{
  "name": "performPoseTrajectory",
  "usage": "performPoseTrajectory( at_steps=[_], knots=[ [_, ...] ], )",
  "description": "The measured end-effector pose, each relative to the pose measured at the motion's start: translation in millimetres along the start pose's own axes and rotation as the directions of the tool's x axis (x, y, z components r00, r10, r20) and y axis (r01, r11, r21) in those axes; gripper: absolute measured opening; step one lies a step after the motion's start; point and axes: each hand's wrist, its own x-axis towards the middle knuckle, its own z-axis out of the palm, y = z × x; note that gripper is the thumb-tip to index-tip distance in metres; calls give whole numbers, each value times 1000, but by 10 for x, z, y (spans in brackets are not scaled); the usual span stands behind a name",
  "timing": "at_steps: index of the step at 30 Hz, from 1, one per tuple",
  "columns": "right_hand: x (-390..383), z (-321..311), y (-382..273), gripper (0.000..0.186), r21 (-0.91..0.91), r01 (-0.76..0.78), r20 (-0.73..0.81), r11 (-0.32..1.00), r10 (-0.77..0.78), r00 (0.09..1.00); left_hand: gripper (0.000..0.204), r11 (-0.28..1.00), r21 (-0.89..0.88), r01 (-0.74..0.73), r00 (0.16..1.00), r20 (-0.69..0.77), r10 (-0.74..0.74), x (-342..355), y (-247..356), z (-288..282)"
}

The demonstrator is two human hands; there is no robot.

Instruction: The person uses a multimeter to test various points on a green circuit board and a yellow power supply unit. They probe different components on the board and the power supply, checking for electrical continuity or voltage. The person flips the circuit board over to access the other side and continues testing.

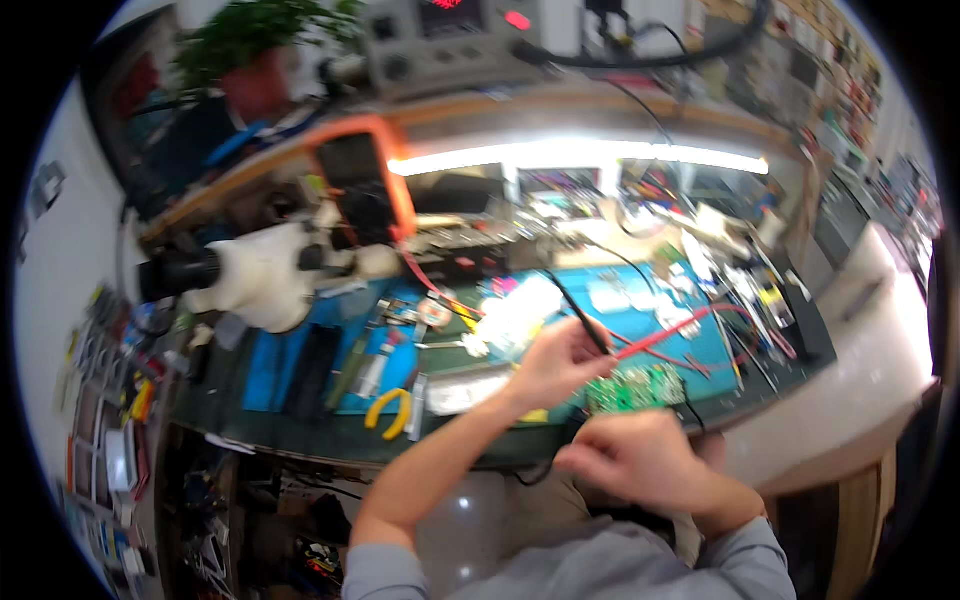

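Note:
At the centre, my left hand [565, 355] is closed around a black test probe [570, 303], and a red probe [670, 330] crosses at its fingers. Just below these lies a green circuit board [640, 390] near the bench's front edge. My right hand [635, 455] is low beside the board with its fingers curled. What it holds, if anything, is hidden, and a black cable runs near it. Yellow-handled pliers [385, 410] and other tools lie on the blue mat [270, 375] to the left. The picture is blurred.
A white microscope [260, 275] stands at the left. An orange-cased instrument [350, 165] sits behind it. A light strip [580, 150] runs beneath a shelf holding a grey bench instrument [440, 65] and a plant [250, 45]. Small tools crowd the bench's back and right.

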Motion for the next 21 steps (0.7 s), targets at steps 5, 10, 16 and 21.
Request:
performPoseTrajectory(
  at_steps=[5,10,16,21],
  knots=[
    [-233,-397,699,51,265,-253,-345,930,337,876,25,969,242,-48,994,111,22,-99,242,157],
    [-227,-310,869,17,643,-120,-212,757,326,921,17,969,244,29,983,166,-71,-128,284,280],
    [-389,-102,970,12,544,157,-362,825,62,930,13,996,12,84,996,-4,-84,-326,335,75],
    [-347,247,1122,14,249,378,-530,892,-201,823,19,991,100,86,995,-58,-81,-582,239,-146]
  ],
)
